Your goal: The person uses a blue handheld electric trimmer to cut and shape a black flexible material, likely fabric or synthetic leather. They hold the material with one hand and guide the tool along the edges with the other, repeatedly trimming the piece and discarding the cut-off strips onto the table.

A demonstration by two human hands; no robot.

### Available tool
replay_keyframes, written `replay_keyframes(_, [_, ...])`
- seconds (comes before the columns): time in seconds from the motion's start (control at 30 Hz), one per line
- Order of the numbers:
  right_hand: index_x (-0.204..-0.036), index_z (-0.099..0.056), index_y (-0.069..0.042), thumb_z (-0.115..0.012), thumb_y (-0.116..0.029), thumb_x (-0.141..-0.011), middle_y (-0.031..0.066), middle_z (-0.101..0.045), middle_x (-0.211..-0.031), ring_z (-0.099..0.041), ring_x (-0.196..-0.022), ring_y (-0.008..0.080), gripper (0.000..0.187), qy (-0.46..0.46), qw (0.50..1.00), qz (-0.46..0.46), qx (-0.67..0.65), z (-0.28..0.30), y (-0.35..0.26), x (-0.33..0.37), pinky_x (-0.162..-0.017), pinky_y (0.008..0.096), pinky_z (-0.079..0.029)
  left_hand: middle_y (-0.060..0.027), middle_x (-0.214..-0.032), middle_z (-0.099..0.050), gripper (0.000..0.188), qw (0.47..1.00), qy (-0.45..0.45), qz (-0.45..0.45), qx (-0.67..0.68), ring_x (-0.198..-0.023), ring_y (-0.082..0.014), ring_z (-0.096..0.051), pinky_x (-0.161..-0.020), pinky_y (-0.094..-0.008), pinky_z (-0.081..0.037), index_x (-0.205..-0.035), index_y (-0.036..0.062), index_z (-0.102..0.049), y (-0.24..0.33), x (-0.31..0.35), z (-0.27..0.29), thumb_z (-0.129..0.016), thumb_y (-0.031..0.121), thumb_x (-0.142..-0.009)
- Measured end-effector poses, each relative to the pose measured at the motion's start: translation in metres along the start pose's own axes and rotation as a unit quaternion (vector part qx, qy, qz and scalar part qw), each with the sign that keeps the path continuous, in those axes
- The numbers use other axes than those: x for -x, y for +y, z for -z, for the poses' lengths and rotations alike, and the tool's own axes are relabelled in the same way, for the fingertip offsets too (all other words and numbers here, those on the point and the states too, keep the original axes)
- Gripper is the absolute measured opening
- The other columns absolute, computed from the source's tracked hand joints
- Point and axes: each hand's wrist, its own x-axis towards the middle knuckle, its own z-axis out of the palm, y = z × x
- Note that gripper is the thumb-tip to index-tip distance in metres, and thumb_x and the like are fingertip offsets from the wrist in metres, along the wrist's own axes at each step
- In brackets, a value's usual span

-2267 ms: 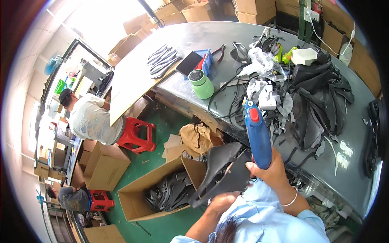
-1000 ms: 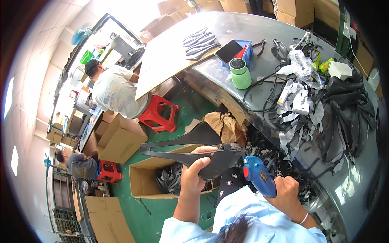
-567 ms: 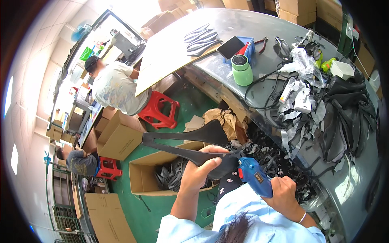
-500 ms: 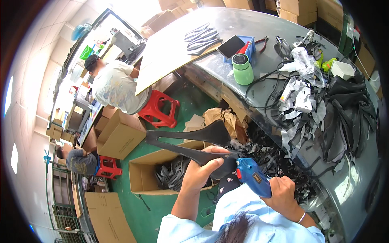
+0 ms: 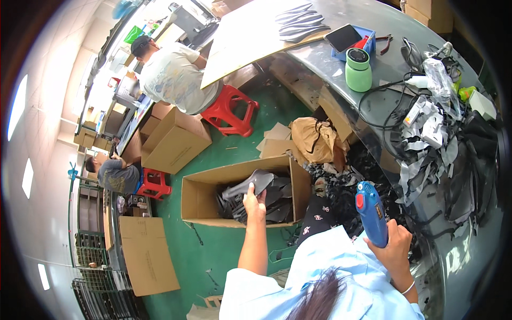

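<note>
The person's left hand [image 5: 255, 207] reaches over the near rim of a carton [image 5: 300, 184], one digit laid against a dark piece [image 5: 261, 178] that sits just beyond the fingertips. Whether those fingers pinch it or merely touch it cannot be told; its underside is hidden. The right hand [image 5: 393, 248] wraps its fingers round the handle of one blue tool [image 5: 372, 216] — nose up, well apart from the piece.

Below the piece, more dark pieces [image 5: 280, 198] lie heaped in the carton, too overlapped to count. The left hand and forearm cover part of the carton's near wall.

One brown bag [image 5: 314, 140] stands just beyond the carton's right end. On the metal table [image 5: 318, 57] are one green bottle [image 5: 358, 72], one phone [image 5: 343, 38] leaning on one blue bin [image 5: 370, 49], one pair of pliers [image 5: 385, 45], and a tangle of grey scraps [image 5: 426, 144]. A stack of grey strips [image 5: 300, 22] lies on a board [image 5: 234, 48]. Farther left, two co-workers [image 5: 176, 77] sit on two red stools [image 5: 232, 109] — one apiece.
</note>
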Motion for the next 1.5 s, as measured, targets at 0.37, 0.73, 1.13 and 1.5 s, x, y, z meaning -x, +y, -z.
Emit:
replay_keyframes(0.37, [-0.073,-0.051,-0.007,-0.08,-0.034,-0.061,0.0107,-0.053,-0.056,-0.054,-0.05,0.0314,0.041,0.025,0.999,0.021,-0.011,0.008,0.004,-0.001,-0.05,0.042,-0.042,-0.01,-0.095,-0.064,0.021,0.929,-0.201,0.138,-0.277,-0.079,-0.0164,-0.063,-0.065,-0.0265,-0.053,-0.105,0.005,-0.055,-0.103,0.082,-0.042,-0.057,0.02,-0.09])
replay_keyframes(0.73, [-0.074,-0.051,-0.006,-0.08,-0.019,-0.057,0.0066,-0.055,-0.059,-0.056,-0.05,0.0252,0.035,0.205,0.965,0.084,-0.142,0.032,0.011,0.018,-0.049,0.034,-0.045,-0.0054,-0.094,-0.064,0.03,0.65,-0.673,0.064,-0.347,-0.085,-0.014,-0.063,-0.067,-0.0271,-0.051,-0.109,0.0001,-0.058,-0.135,0.316,-0.289,-0.053,0.025,-0.093])
replay_keyframes(1.13, [-0.073,-0.053,-0.005,-0.083,-0.02,-0.057,0.0097,-0.058,-0.062,-0.058,-0.051,0.0256,0.037,0.243,0.953,0.04,-0.174,0.035,0.036,0.033,-0.049,0.0346,-0.047,-0.0222,-0.101,-0.064,0.049,0.429,-0.661,-0.175,-0.59,-0.097,-0.0385,-0.06,-0.084,-0.044,-0.047,-0.105,0.0017,-0.063,-0.194,0.371,-0.356,-0.061,0.04,-0.073])
replay_keyframes(1.5, [-0.086,-0.053,-0.002,-0.08,-0.019,-0.068,0.0111,-0.062,-0.067,-0.065,-0.059,0.0251,0.037,0.305,0.906,-0.143,-0.257,0.043,0.053,0.011,-0.054,0.0333,-0.049,-0.0092,-0.115,-0.057,0.038,0.804,-0.503,0.286,-0.137,-0.103,-0.0227,-0.059,-0.086,-0.0375,-0.05,-0.124,0.0049,-0.043,-0.076,0.278,-0.254,-0.051,0.007,-0.086])
